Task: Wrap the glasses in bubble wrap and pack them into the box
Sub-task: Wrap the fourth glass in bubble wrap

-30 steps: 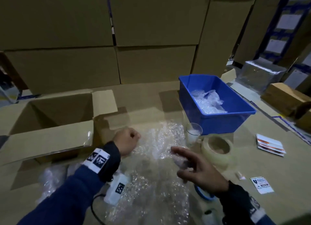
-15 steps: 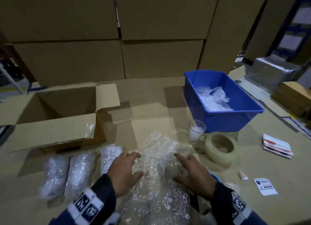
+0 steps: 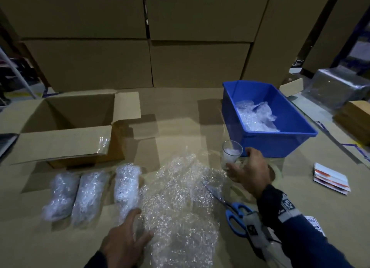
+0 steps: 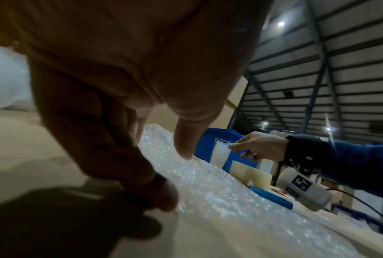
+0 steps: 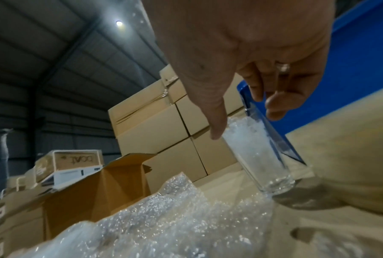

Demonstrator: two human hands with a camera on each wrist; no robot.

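I see my right hand (image 3: 249, 172) at the upright glass (image 3: 231, 154), thumb low on its side and fingers (image 5: 274, 104) spread near the rim; whether they actually grip it I cannot tell. The glass, stuffed with bubble wrap, stands on the desk (image 3: 180, 111) just in front of the blue bin (image 3: 280, 145). My left hand (image 3: 124, 241) rests flat, fingers relaxed, on the near edge of the bubble wrap sheet (image 3: 180, 203). Three wrapped glasses (image 3: 90, 193) lie side by side before the open box (image 3: 66, 139). Scissors (image 3: 234, 213) lie beside the sheet.
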